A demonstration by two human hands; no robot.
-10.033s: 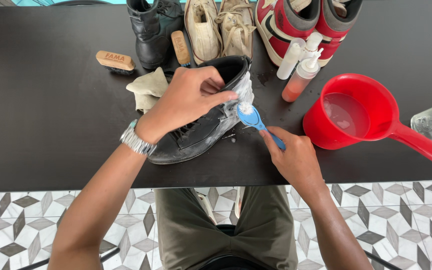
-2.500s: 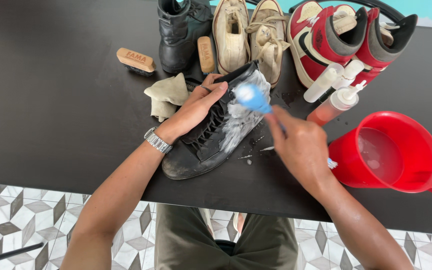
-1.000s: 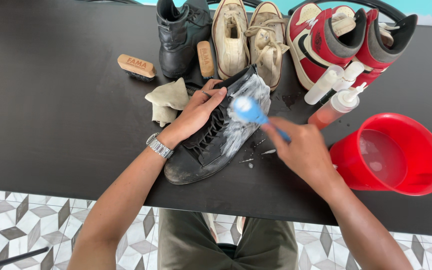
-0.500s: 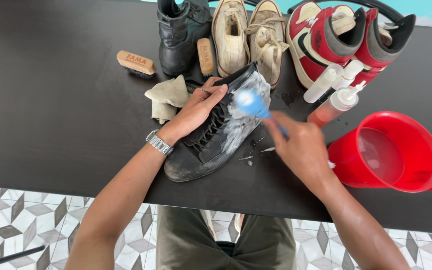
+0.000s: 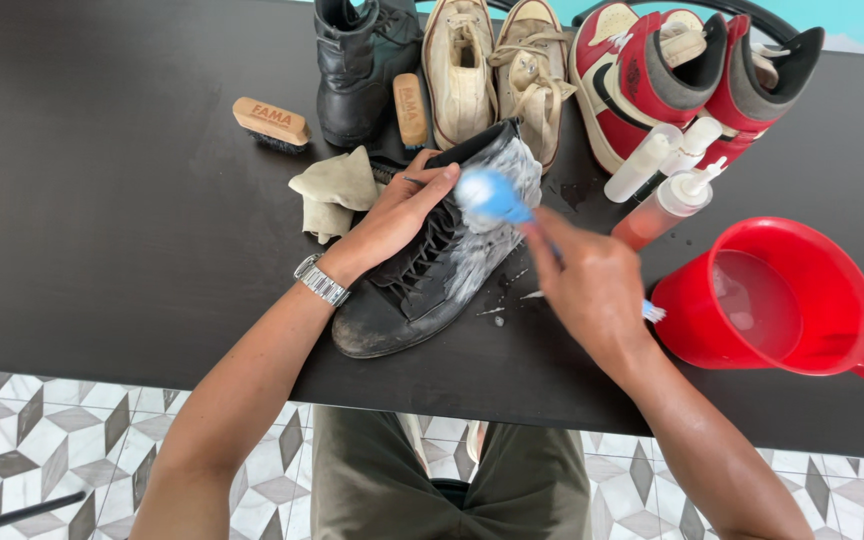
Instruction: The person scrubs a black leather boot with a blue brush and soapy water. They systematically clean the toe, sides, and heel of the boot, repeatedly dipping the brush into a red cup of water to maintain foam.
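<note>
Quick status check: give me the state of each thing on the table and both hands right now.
Left hand: gripping the black shoe.
Right hand: shut on the blue brush.
Blue brush: head pressed against the shoe's side.
Black shoe: lying tilted, side covered in white foam.
Red scoop: upright, holds water.
Orange spray bottle: lying down, capped.
Beige cloth: crumpled.

a matte black table (image 5: pixel 102 250) fills the view; below its edge runs a floor (image 5: pixel 42 440) of grey-and-white geometric tiles, evenly lit.
</note>
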